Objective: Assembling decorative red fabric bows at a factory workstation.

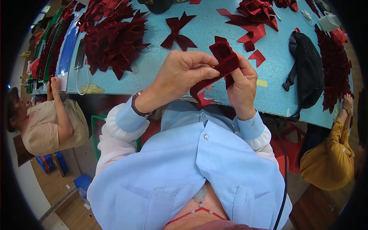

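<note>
A dark red velvet ribbon [227, 64] is folded into loops between my two hands above the table's near edge. With thumb and fingertips, my left hand [184, 71] pinches the ribbon's left side. On the other side my right hand [244, 82] grips the folded loops, its thumb lying on the front. A loose tail [198, 94] of ribbon hangs below my left fingers, its paler underside showing. Just beyond my hands, a finished velvet bow [178, 31] lies flat on the blue table [161, 63]. What sits under my fingertips is hidden.
A big heap of red bows [113, 42] lies at left, and loose ribbon pieces [253, 19] at far right. A black waist bag [306, 69] rests near the right edge. A phone [79, 53] with a cable lies left. People sit at both sides.
</note>
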A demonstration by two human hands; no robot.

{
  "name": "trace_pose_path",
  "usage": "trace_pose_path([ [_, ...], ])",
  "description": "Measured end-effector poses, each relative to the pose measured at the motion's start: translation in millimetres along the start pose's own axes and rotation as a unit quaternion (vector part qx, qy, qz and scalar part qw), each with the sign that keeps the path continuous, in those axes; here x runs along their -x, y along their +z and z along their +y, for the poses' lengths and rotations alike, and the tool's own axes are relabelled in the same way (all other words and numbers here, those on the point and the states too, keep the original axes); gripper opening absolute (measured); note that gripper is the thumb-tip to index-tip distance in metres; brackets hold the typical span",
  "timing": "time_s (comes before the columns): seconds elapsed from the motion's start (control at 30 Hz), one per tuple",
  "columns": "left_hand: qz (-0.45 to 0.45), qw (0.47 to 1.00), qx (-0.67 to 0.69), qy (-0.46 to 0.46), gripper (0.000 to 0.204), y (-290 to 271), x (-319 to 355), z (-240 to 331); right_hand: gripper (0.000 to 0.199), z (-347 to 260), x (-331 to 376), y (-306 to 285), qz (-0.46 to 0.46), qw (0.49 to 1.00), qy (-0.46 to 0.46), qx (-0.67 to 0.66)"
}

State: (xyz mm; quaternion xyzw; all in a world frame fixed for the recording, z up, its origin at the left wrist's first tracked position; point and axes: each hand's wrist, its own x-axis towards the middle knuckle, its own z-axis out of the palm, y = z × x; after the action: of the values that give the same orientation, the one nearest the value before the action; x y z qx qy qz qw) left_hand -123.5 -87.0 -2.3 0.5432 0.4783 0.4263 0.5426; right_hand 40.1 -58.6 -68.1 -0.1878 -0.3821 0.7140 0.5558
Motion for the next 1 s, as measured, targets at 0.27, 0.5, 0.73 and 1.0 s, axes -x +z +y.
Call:
trace_pose_path([
  [0.27, -0.068, 0.997, -0.030, -0.029, 0.013, -1.5, 4.7, 4.3, 0.029, 3.7, 6.6, -0.9, 0.024, 0.999, 0.002, 0.045],
  [0.5, -0.061, 0.964, -0.250, 0.062, 0.008, -6.0, 1.4, 23.3, 0.029, 2.5, 11.0, -1.3, 0.007, 0.997, 0.010, 0.075],
  [0.73, -0.009, 0.824, -0.493, 0.278, 0.015, -0.6, 3.5, 36.1, 0.029, -2.3, 12.0, -2.2, -0.013, 0.996, 0.006, 0.094],
  [1.0, 0.076, 0.752, -0.497, 0.427, 0.021, 11.5, -8.3, 32.1, 0.020, -8.8, 14.2, 11.3, 0.028, 0.993, -0.038, 0.110],
])
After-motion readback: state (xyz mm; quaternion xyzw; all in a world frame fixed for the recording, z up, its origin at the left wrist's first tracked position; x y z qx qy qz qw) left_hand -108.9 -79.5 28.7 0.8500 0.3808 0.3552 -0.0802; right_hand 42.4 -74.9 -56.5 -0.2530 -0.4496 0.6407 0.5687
